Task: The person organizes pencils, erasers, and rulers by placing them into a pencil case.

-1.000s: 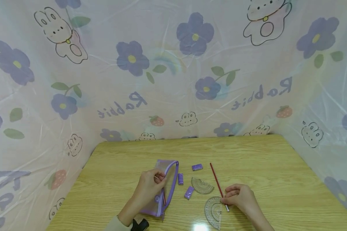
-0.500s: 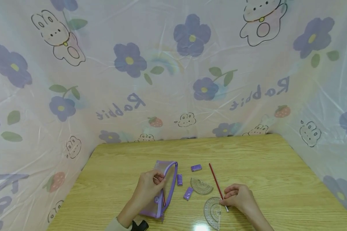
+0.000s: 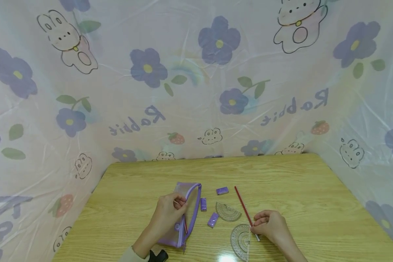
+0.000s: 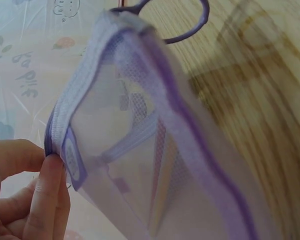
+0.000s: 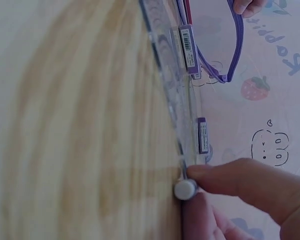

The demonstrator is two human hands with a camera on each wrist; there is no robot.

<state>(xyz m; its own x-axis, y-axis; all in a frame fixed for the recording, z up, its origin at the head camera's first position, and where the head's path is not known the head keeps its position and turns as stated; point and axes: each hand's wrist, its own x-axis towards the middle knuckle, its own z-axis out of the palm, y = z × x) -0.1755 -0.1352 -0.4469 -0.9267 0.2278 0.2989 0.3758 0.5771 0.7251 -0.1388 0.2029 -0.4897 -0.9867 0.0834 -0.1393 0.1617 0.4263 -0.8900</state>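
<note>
My left hand pinches the zippered edge of a see-through purple pencil case, whose mouth gapes. Through its side in the left wrist view, slim reddish and yellowish sticks show, perhaps pencils. My right hand pinches a red pencil between thumb and fingers near its lower end; the right wrist view shows the white eraser tip there. Just left of those fingers lies a clear protractor. Another protractor rests farther back.
Between pencil case and protractors lie three purple-wrapped erasers: one at the back, one beside the case, one nearer me. The wooden table meets a patterned curtain behind and at both sides.
The pencil's far end has swung slightly left in the right hand's pinch. The left hand and the pencil case stay nearly still; the head view shifts a little.
</note>
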